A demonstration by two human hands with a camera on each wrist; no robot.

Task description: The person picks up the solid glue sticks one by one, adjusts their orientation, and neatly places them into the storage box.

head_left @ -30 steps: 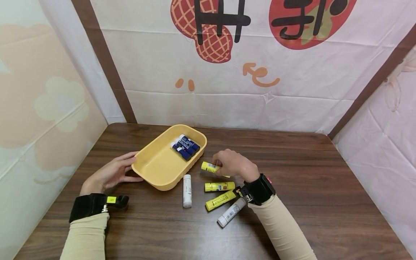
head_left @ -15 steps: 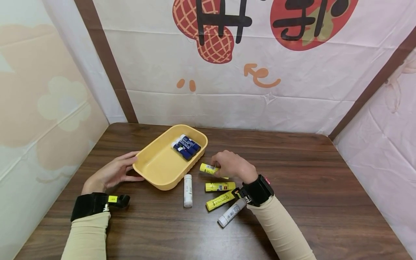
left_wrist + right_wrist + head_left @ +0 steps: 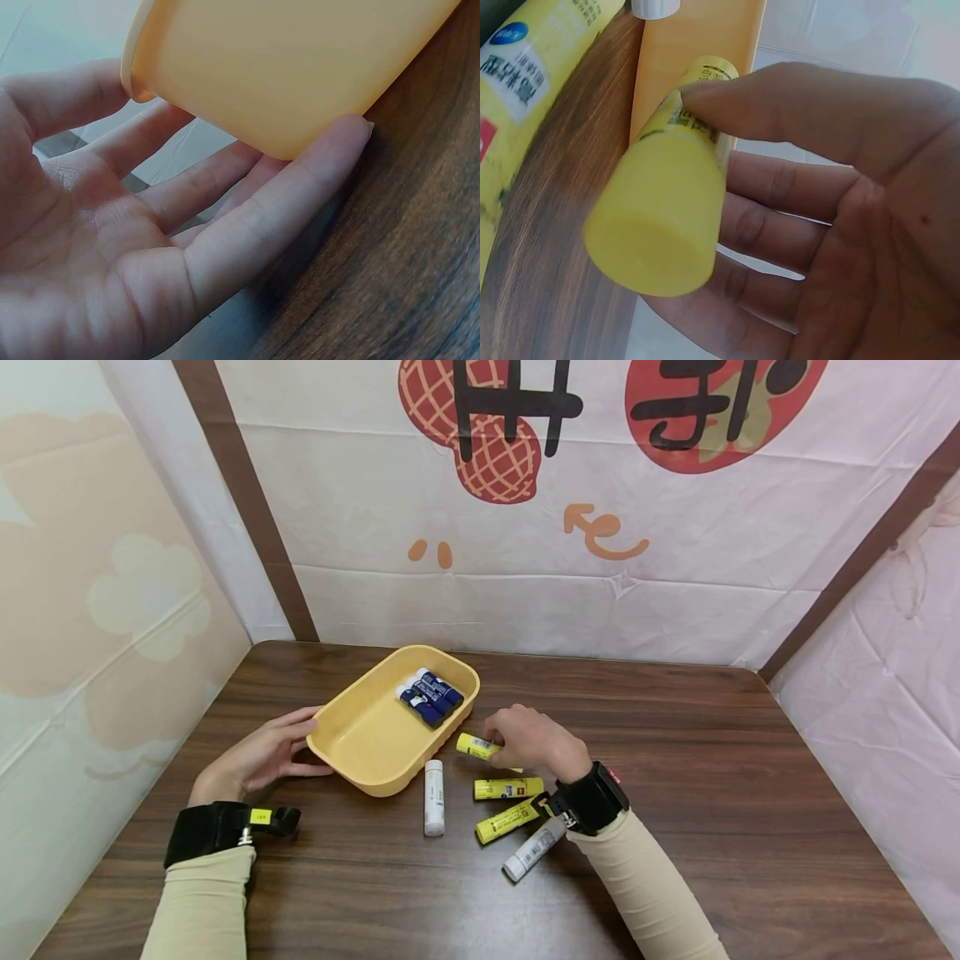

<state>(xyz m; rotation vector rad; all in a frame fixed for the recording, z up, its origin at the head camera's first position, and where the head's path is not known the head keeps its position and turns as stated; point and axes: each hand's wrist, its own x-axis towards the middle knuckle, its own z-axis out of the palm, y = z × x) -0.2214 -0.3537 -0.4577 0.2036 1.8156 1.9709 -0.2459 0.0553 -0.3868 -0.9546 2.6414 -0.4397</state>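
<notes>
My left hand (image 3: 258, 758) rests against the near-left corner of a yellow plastic bin (image 3: 360, 747), its thumb and fairly straight fingers touching the outside wall (image 3: 247, 90). Inside the bin, several blue glue sticks with white caps (image 3: 430, 697) lie side by side at the far end. To the right of the bin, my right hand (image 3: 532, 742) pinches a yellow glue stick (image 3: 474, 746) between thumb and fingers. In the right wrist view, the end of this glue stick (image 3: 656, 217) faces the camera. Whether it touches the table is unclear.
Two more yellow glue sticks (image 3: 508, 788) lie below the right hand. A white glue stick (image 3: 434, 799) stands out near the bin's front corner, and another (image 3: 534, 849) lies by the right wrist. Printed cloth (image 3: 525, 602) backs the wooden table (image 3: 712, 760).
The right hand has shifted slightly left toward the bin with the yellow glue stick. The left hand stays at the bin's corner.
</notes>
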